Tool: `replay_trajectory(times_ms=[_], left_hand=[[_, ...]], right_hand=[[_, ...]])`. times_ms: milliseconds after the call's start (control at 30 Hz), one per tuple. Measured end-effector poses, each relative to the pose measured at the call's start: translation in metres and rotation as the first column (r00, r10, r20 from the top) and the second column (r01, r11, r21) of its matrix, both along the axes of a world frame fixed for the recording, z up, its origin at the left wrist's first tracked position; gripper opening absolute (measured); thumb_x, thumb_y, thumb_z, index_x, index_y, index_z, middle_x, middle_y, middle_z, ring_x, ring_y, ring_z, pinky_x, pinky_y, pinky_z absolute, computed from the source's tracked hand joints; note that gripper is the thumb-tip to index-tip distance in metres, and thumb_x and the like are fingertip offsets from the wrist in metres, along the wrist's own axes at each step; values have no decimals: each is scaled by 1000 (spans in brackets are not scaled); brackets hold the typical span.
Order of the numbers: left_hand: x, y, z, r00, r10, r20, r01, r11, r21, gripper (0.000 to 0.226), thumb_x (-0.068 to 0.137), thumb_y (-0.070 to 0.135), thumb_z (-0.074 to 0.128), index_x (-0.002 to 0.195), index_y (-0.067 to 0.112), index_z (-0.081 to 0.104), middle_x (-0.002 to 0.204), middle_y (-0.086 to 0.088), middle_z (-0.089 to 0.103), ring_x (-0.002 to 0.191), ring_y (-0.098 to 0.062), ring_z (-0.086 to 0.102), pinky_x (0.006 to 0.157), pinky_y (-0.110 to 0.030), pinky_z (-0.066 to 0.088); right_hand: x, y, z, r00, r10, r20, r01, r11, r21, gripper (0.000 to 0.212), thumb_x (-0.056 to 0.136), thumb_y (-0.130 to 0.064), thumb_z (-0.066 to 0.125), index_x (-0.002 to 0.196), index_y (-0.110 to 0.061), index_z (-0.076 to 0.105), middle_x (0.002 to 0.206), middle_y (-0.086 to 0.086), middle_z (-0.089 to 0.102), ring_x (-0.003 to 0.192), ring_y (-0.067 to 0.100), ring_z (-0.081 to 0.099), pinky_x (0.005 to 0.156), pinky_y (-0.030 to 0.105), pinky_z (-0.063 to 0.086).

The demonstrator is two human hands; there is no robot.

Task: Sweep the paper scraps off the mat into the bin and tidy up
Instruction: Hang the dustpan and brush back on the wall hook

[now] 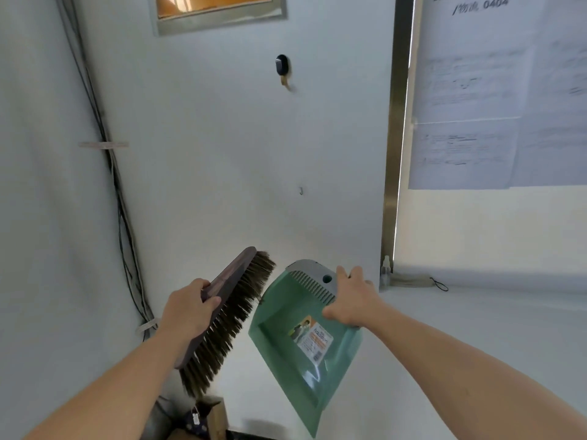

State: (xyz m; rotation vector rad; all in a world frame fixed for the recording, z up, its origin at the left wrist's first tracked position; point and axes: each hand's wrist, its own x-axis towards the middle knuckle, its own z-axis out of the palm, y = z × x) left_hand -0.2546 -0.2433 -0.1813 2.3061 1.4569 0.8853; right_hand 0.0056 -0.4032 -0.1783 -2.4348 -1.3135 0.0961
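We grip brush point(229, 282) in left hand point(190, 308), dustpan point(301, 344) in right hand point(349, 300); its hole point(326, 278) may miss the tiny mid-frame hook point(300, 191) and fall.

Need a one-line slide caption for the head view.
Facing a white wall with a black hook, the left hand grips a wooden brush while the right hand holds a green dustpan.

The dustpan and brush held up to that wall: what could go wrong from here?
The right hand grips the dustpan right beside its small hanging hole, crowding it, so an attempt to thread it onto the small hook might miss and the pan could fall. The left hand holds the brush with its bristles close to the dustpan, so the two may bump during hanging.
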Motion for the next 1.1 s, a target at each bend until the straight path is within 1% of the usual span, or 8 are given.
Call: replay_trajectory(times_ms=[100, 200, 367, 500, 667, 733, 833, 1100], left_hand=[[-2, 32, 11, 1000, -19, 14, 19, 1000, 14, 39, 89, 32, 62, 124, 18, 55, 111, -6, 65, 96, -23, 56, 83, -31, 42], [-5, 65, 23, 999, -40, 17, 40, 998, 40, 39, 88, 33, 62, 124, 18, 55, 110, -6, 66, 89, -19, 53, 80, -29, 40], [-3, 105, 42, 995, -75, 64, 71, 995, 67, 40, 87, 35, 64, 122, 19, 57, 108, -6, 66, 84, -16, 49, 77, -28, 39], [6, 121, 52, 992, -99, 74, 93, 992, 85, 38, 86, 34, 64, 121, 20, 57, 107, -6, 66, 83, -17, 49, 76, -28, 38], [21, 134, 60, 990, -121, 73, 114, 989, 96, 38, 87, 34, 64, 122, 21, 57, 108, -5, 66, 89, -20, 53, 80, -30, 41], [27, 139, 61, 990, -127, 64, 120, 988, 99, 38, 87, 34, 63, 122, 20, 57, 109, -5, 66, 92, -22, 55, 82, -31, 41], [39, 151, 65, 991, -122, 57, 116, 989, 95, 38, 88, 33, 63, 123, 20, 57, 109, -5, 66, 91, -21, 53, 81, -30, 40], [83, 184, 80, 994, -63, 86, 52, 991, 121, 39, 88, 33, 64, 124, 19, 57, 110, -7, 65, 87, -19, 50, 80, -30, 40]], right_hand=[[-1, 27, 15, 999, 0, 41, -2, 999, 41, 76, 72, -44, 70, 133, -17, 34, 119, 8, 32, 101, 28, 42, 84, 42, 51], [-4, 49, 28, 998, 0, 62, -5, 997, 82, 65, 73, -42, 69, 126, -19, 41, 109, 2, 32, 100, 26, 44, 83, 39, 51], [1, 71, 44, 996, -1, 86, -12, 989, 147, 54, 74, -37, 72, 121, -22, 48, 109, 1, 45, 98, 23, 51, 86, 40, 54], [8, 82, 53, 994, -25, 104, 3, 979, 203, 50, 73, -34, 74, 113, -23, 45, 106, 0, 50, 94, 20, 52, 83, 37, 53], [27, 95, 62, 997, -57, 43, 43, 962, 270, 52, 74, -32, 72, 120, -26, 49, 110, 3, 45, 93, 21, 52, 82, 34, 52], [37, 102, 66, 998, -51, 28, 41, 957, 288, 50, 75, -30, 73, 121, -25, 52, 108, 3, 45, 91, 20, 52, 76, 30, 48], [57, 114, 73, 999, -41, 20, 33, 951, 307, 48, 78, -27, 73, 123, -22, 55, 107, 3, 45, 90, 19, 50, 75, 27, 42], [119, 161, 94, 997, 21, 68, -41, 948, 316, 47, 82, -25, 73, 127, -19, 60, 107, 3, 40, 92, 20, 45, 81, 25, 36]])
